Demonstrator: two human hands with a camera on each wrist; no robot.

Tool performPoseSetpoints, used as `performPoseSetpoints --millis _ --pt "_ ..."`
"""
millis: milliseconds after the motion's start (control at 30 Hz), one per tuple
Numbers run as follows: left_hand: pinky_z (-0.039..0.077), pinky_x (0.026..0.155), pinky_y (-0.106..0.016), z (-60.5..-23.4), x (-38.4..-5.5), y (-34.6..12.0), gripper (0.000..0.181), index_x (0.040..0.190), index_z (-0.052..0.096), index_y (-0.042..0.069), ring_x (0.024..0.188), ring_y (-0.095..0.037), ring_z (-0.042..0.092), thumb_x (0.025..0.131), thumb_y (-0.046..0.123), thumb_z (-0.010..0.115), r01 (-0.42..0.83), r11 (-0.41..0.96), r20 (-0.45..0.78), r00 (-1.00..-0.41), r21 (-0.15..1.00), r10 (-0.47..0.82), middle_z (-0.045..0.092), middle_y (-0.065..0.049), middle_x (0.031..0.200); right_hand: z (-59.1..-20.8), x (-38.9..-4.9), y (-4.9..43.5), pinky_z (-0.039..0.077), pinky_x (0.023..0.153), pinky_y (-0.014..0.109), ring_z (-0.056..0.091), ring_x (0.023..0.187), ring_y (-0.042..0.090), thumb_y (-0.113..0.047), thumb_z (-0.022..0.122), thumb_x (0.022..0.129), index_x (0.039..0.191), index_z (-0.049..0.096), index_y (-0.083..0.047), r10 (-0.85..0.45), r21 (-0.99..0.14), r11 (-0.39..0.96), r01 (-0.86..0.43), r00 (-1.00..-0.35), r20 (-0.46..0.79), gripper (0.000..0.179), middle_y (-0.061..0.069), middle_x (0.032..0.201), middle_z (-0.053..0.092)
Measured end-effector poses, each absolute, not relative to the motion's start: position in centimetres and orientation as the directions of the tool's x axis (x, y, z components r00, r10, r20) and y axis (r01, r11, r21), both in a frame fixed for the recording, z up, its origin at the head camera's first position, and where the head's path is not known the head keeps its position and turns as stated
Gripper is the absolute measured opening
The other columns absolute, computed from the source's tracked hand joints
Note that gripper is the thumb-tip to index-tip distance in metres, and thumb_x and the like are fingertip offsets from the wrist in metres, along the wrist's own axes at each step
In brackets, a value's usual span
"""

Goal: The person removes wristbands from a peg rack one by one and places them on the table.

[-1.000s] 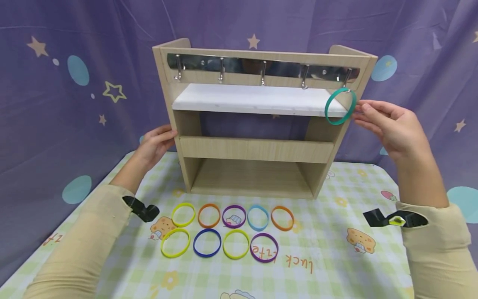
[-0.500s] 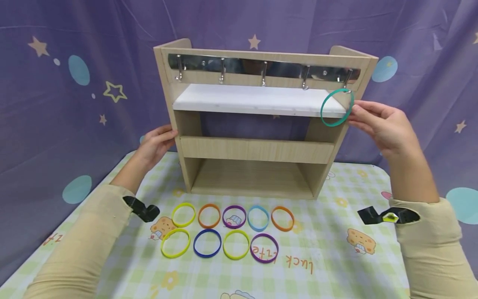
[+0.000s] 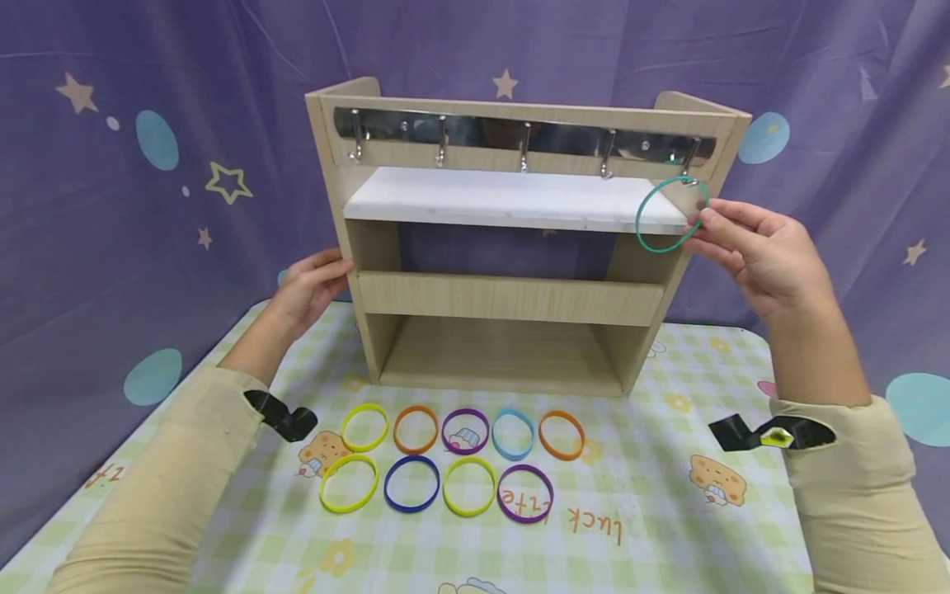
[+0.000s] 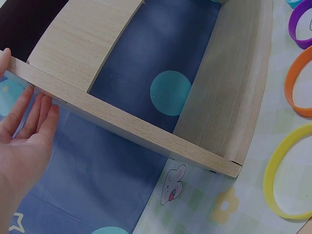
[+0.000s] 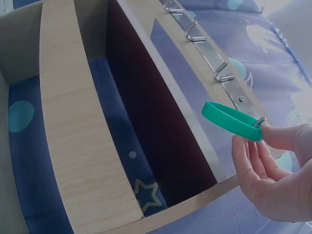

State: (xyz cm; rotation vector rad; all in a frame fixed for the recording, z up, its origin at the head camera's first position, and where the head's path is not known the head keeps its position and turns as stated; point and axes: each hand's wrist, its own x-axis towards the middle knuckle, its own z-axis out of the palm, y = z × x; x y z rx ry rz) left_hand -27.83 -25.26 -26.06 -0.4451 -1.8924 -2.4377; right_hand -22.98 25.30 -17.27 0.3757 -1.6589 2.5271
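My right hand (image 3: 775, 260) pinches the side of a green silicone wristband (image 5: 228, 120) between thumb and fingers. This band hangs at the rightmost metal hook (image 3: 690, 157) of a strip (image 3: 475, 130) on a wooden shelf unit (image 3: 512, 297). In the right wrist view the hook's tip shows inside the loop, close to my thumb. On the opposite side, my left hand (image 3: 300, 290) touches the unit's left side panel (image 4: 122, 124) with extended fingers, holding nothing. The other hooks along the strip carry no band.
Several wristbands lie in two rows on the checked tablecloth (image 3: 653, 536) before the unit, among them a blue one (image 3: 411, 506), a light blue one (image 3: 513, 456) and an orange one (image 3: 562, 455). A purple curtain (image 3: 223, 66) hangs behind.
My right hand has moved slightly left and its fingers now overlap the green band's edge. The band has turned and shows thinner, still at the hook. The left hand has stayed put.
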Motion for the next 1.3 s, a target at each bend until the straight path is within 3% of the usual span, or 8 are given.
performPoseSetpoints --millis 367,567,867,1167,1300 --pt "0.049 0.09 -0.017 -25.9 -27.8 -25.3 0.018 0.112 0.057 0.008 0.098 -0.007 0.065 0.094 0.006 0.057 0.191 -0.255 0.234 -0.96 0.948 0.153 0.068 0.004 0.103 -17.1 -22.3 25.0 0.061 0.074 0.029 0.072 0.076 0.02 0.011 0.059 0.088 0.095 0.072 0.004 -0.077 -0.839 -0.488 -0.241 -0.946 0.316 0.016 0.011 0.086 0.074" --pt "0.047 0.092 -0.015 -25.8 -27.6 -25.4 0.029 0.122 0.047 0.002 0.099 -0.005 0.064 0.094 0.007 0.057 0.176 -0.25 0.219 -0.964 0.952 0.154 0.067 0.006 0.105 -17.9 -21.9 25.0 0.06 0.078 0.026 0.072 0.079 0.016 0.007 0.059 0.09 0.099 0.073 0.0 -0.128 -0.885 -0.401 -0.236 -0.942 0.309 0.017 0.007 0.088 0.075" --pt "0.049 0.091 -0.016 -25.9 -27.8 -25.4 0.015 0.105 0.063 0.011 0.097 -0.007 0.065 0.094 0.004 0.056 0.186 -0.282 0.238 -0.958 0.941 0.16 0.069 0.003 0.102 -19.9 -21.6 25.2 0.059 0.078 0.021 0.072 0.081 0.011 0.0 0.06 0.092 0.096 0.073 -0.008 -0.179 -0.954 -0.246 -0.174 -0.959 0.221 0.016 0.001 0.089 0.075" --pt "0.048 0.092 -0.015 -25.7 -27.8 -25.4 0.028 0.121 0.048 0.002 0.1 -0.005 0.064 0.094 0.004 0.056 0.173 -0.276 0.223 -0.961 0.945 0.163 0.067 0.005 0.105 -22.2 -21.9 25.6 0.058 0.079 0.019 0.071 0.086 0.009 -0.003 0.057 0.095 0.098 0.072 -0.013 -0.26 -0.985 -0.115 -0.127 -0.954 0.153 0.018 -0.004 0.093 0.075" --pt "0.048 0.092 -0.016 -25.8 -27.8 -25.3 0.02 0.114 0.055 0.006 0.098 -0.006 0.065 0.094 0.004 0.056 0.166 -0.283 0.217 -0.963 0.945 0.162 0.068 0.004 0.104 -23.6 -21.9 25.6 0.058 0.079 0.02 0.071 0.085 0.008 -0.003 0.057 0.095 0.098 0.072 -0.014 -0.287 -0.991 -0.097 -0.096 -0.95 0.12 0.018 -0.005 0.092 0.074"
